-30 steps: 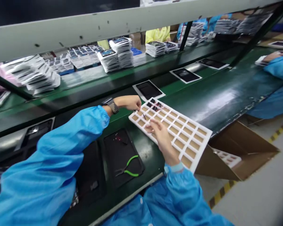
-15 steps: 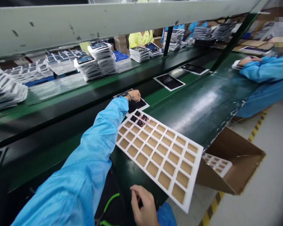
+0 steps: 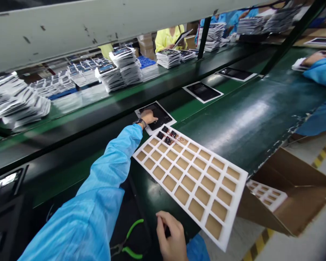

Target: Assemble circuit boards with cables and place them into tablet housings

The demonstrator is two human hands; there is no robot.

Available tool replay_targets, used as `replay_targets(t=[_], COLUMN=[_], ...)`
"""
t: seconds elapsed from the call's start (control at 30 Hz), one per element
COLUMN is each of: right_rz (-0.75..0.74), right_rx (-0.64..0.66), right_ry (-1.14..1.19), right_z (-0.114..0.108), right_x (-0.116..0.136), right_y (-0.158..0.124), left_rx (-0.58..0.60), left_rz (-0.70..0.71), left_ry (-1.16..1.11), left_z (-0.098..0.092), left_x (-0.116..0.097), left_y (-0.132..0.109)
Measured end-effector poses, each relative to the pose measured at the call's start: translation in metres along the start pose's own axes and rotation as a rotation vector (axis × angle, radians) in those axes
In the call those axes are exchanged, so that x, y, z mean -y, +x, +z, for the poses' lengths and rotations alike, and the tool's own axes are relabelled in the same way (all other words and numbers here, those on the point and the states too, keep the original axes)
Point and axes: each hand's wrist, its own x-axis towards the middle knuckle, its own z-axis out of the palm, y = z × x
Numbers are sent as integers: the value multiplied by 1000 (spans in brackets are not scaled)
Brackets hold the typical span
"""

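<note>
My left hand (image 3: 149,117), in a blue sleeve with a dark wristband, is over a black flat panel (image 3: 162,115) on a white sheet. Its curled fingers reach down to the panel, and anything in them is hidden. Below lies a white grid tray (image 3: 176,195) with brown-bottomed cells. Several small dark parts (image 3: 168,140) sit in its far left corner cells. My right hand (image 3: 172,235) is near the tray's front edge, fingers curled and thumb against the forefinger. I cannot make out what it holds, if anything. Green-handled pliers (image 3: 129,241) lie to its left.
Two more panels lie farther along the green bench, one of them a black panel (image 3: 203,91). Stacked panels (image 3: 125,67) stand behind. An open cardboard box (image 3: 293,195) holds another white tray (image 3: 268,194). A metal beam (image 3: 152,21) crosses overhead. Co-workers sit opposite and at right.
My left hand has shifted left and down on the panel, uncovering more of it. My right hand keeps its pose. A person in yellow now holds up a panel. The view has turned slightly left.
</note>
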Motion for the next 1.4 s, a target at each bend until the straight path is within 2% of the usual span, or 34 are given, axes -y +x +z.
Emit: replay_targets(t=[0.2,0.33,0.43,0.53,0.6,0.73,0.8,0.87,0.97,1.03,1.07,1.13,1.23,1.3,1.4], right_rz=[18,33,31,25,29,55,88,140,218,264,279,283,166,-8,-329], right_rx=[34,48,59,77,92,124,135,151,194,239,257,277,360,474,613], right_ry=[-27,-53,-66,-84,-96,-102,-99,-106,-100,-78,-66,-54,-56,-55,-12], right_z=[0,-1,0,1,2,-2,-5,-7,-8,-6,-4,2,22,45,90], right_x=[1,0,-3,-6,-9,-17,-21,-27,-33,-33,-29,-15,28,68,132], right_y=[-4,-5,-6,-5,-4,-5,-5,-4,4,11,14,21,31,37,45], left_rx=[-52,-61,-61,-77,-58,37,39,9,26,79,98,125,147,116,31], left_rz=[-48,10,58,75,75,46,46,137,129,30,-41,-208,-387,-416,-357], left_ry=[-77,-110,-93,-43,0,77,110,166,174,174,173,167,120,119,161], left_z=[32,38,35,21,2,-58,-99,-144,-209,-237,-244,-243,-216,-196,-176], left_x=[9,8,8,10,15,41,66,96,144,176,193,229,276,295,306], left_y=[-17,-27,-36,-49,-60,-98,-132,-181,-282,-357,-394,-458,-526,-553,-574])
